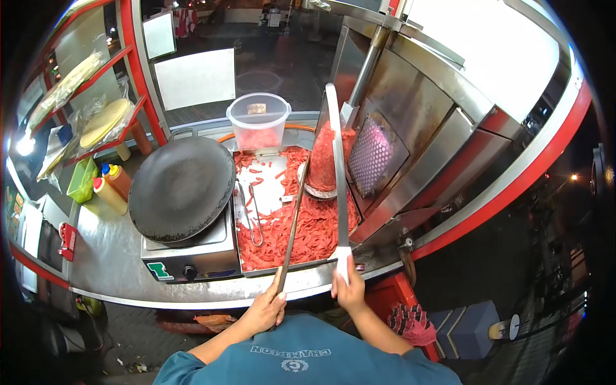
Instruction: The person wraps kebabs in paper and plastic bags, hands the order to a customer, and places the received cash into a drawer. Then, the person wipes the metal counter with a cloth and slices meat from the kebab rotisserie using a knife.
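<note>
My left hand [264, 309] is closed around the lower end of a long thin dark metal rod [294, 228], which points up toward the meat. My right hand [348, 287] grips the white handle of a long knife [340, 192], its blade upright and passing in front of the vertical broiler. Beyond the two tools stands a reddish meat cone [323, 163] on a spit, over a round metal plate [319, 192]. Shaved meat strips [282, 240] lie thickly in the metal tray [264, 186] below. Metal tongs [257, 221] rest at the tray's left side.
A large black griddle pan [183, 186] sits on a burner [192, 260] at left. Behind the tray stands a clear plastic tub [259, 119]. The broiler's perforated, glowing panel [371, 156] is right of the meat. Sauce bottles [110, 196] and shelved flatbreads [106, 123] are farther left.
</note>
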The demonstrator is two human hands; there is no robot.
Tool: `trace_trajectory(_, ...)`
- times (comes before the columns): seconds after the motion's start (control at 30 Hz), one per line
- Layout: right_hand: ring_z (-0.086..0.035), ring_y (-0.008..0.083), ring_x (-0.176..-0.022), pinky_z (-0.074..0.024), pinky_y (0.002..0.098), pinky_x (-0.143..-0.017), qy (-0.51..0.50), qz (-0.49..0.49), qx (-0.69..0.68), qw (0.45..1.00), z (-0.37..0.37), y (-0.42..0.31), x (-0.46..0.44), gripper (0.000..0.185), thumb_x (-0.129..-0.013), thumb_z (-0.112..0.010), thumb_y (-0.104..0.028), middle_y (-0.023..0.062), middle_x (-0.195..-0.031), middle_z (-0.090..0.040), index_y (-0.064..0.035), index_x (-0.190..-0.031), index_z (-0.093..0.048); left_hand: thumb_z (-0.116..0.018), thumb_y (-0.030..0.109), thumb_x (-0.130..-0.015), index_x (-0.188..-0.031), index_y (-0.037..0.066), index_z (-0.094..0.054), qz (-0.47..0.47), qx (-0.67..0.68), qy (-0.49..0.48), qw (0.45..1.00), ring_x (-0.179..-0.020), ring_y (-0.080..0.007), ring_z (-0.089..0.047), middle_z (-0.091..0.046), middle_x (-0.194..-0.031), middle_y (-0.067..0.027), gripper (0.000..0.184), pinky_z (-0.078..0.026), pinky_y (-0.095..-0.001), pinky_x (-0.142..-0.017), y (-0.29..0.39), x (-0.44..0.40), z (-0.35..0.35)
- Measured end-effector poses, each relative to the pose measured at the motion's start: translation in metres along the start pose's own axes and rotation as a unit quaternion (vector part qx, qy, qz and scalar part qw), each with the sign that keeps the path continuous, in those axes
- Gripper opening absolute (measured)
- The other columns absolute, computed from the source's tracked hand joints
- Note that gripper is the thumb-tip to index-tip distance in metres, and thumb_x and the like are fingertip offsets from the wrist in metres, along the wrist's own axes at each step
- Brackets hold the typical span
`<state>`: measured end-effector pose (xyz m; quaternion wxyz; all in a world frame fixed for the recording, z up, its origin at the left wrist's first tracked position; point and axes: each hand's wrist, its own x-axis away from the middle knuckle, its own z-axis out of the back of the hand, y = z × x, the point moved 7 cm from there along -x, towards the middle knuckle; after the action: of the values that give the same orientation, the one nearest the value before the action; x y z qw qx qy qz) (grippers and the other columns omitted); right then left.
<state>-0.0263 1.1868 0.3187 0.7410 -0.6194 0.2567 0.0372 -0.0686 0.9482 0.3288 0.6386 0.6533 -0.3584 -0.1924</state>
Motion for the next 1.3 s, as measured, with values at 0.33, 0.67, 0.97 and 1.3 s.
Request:
trace_trajectory(0.33, -0.052, 0.0087, -0.056, -0.047, 0.027, -0.047, 0.026, 0.04, 0.152, 0.987, -0.001, 0.009, 0.047, 0.063, -0.101, -0.053, 0.004, 0.0149, -0.107, -0.064, -0.0068, -0.16, -0.034, -0.042, 0.022, -0.112, -0.167, 0.023, 0.0, -0.029, -0.052, 0.019, 0.998, -0.051, -0.0121, -0.053, -0.049, -0.064, -0.0028, 0.07, -0.048, -0.0299, -0.05, 0.015, -0.009, -0.004)
trace_trajectory(0.67, -0.068, 0.0376, -0.103, -0.0539, 0.041, -0.089, 0.029, 0.09, 0.31, 0.946, 0.007, -0.001, 0.048, 0.059, -0.096, -0.061, 0.003, 0.0309, -0.123, -0.065, 0.0052, -0.152, -0.043, -0.045, 0.025, -0.111, -0.167, 0.022, 0.001, -0.049, -0.051, 0.035, 0.997, -0.049, -0.0136, -0.056, -0.054, -0.06, -0.0047, 0.073, -0.05, -0.031, -0.05, 0.013, -0.032, -0.009)
trace_trajectory(0.97, -0.065, 0.0393, -0.09, -0.0526, 0.0425, -0.08, 0.02, 0.041, 0.346, 0.937, -0.013, -0.047, -0.035, 0.053, -0.098, -0.06, -0.001, 0.0255, -0.104, -0.064, 0.0019, -0.15, -0.048, -0.049, 0.028, -0.109, -0.167, 0.022, -0.002, -0.044, -0.04, 0.062, 0.996, -0.051, -0.0142, -0.06, -0.057, -0.066, -0.0061, 0.075, -0.053, -0.0321, -0.052, 0.023, -0.043, -0.015)
trace_trajectory(1.3, -0.061, 0.0376, -0.084, -0.0504, 0.043, -0.078, 0.01, 0.062, 0.321, 0.945, -0.02, -0.051, -0.048, 0.055, -0.097, -0.058, 0.001, 0.0218, -0.097, -0.061, -0.0022, -0.151, -0.048, -0.048, 0.024, -0.11, -0.167, 0.016, 0.0, -0.06, -0.02, 0.067, 0.996, -0.048, -0.0139, -0.056, -0.053, -0.058, -0.005, 0.074, -0.051, -0.0313, -0.049, 0.034, -0.059, -0.017)
